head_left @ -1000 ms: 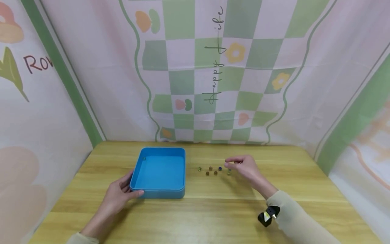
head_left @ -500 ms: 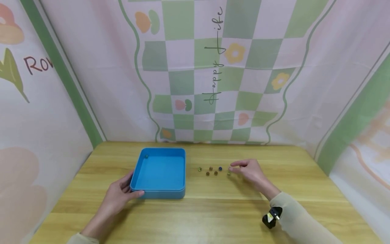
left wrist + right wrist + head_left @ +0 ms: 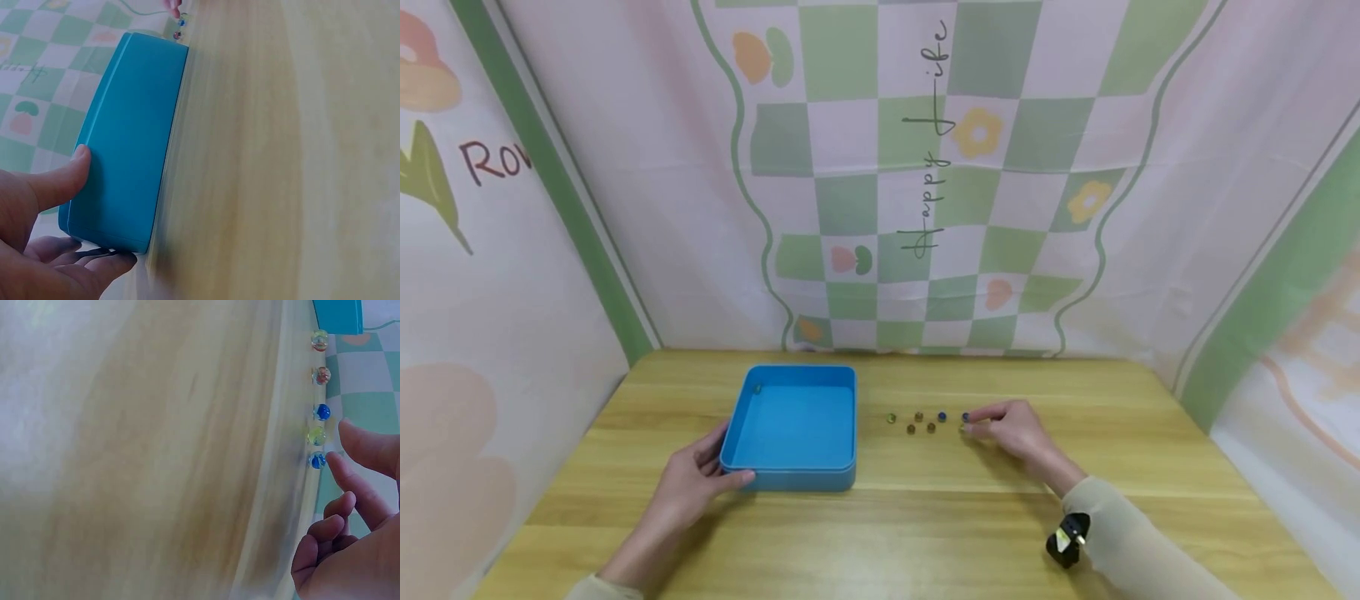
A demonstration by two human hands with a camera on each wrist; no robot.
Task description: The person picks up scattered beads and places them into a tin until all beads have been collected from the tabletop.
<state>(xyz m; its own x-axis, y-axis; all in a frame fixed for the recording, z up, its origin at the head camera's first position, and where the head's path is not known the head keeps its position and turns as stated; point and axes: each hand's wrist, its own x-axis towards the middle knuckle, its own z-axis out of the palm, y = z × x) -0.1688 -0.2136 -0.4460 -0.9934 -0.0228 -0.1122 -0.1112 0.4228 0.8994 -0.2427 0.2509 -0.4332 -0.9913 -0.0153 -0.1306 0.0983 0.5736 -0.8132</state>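
Right of the blue box (image 3: 799,479) gripped by the left hand (image 3: 688,475), marbles (image 3: 942,417) lie on the bench (image 3: 910,542); the right hand (image 3: 1013,431) has its fingers parted at the rightmost pair. Likely light, hard and slippery, each is best pinched across its middle.

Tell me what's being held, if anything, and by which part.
The left hand holds the blue box by its near left corner; the right hand is at the marbles but appears to hold none.
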